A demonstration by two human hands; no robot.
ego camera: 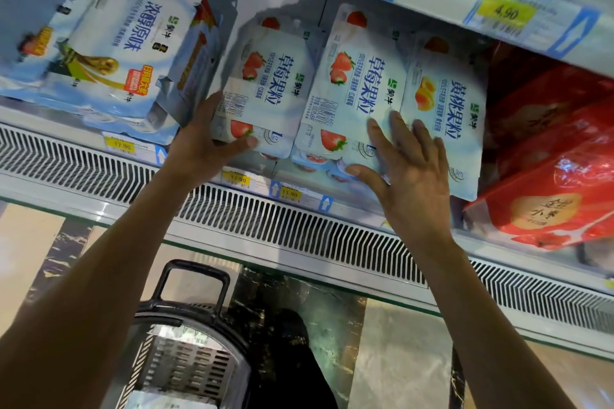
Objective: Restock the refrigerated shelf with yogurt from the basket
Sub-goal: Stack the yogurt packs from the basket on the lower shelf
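Observation:
Two white strawberry yogurt multipacks stand side by side on the refrigerated shelf (252, 191). My left hand (202, 143) grips the lower left corner of the left strawberry pack (269, 83), thumb across its front. My right hand (405, 163) lies with fingers spread on the lower right of the right strawberry pack (358, 76), thumb under its bottom edge, fingertips reaching onto the yellow peach pack (448, 103) beside it. The black basket (186, 345) sits on the floor below, with a pack showing inside at the frame's bottom edge.
Larger plain yogurt multipacks (133, 43) fill the shelf to the left. Red gift boxes (558, 169) stand on the right. An upper shelf edge with yellow price tags (505, 13) overhangs. A vent grille (299, 226) runs along the cooler's front, above the marble floor.

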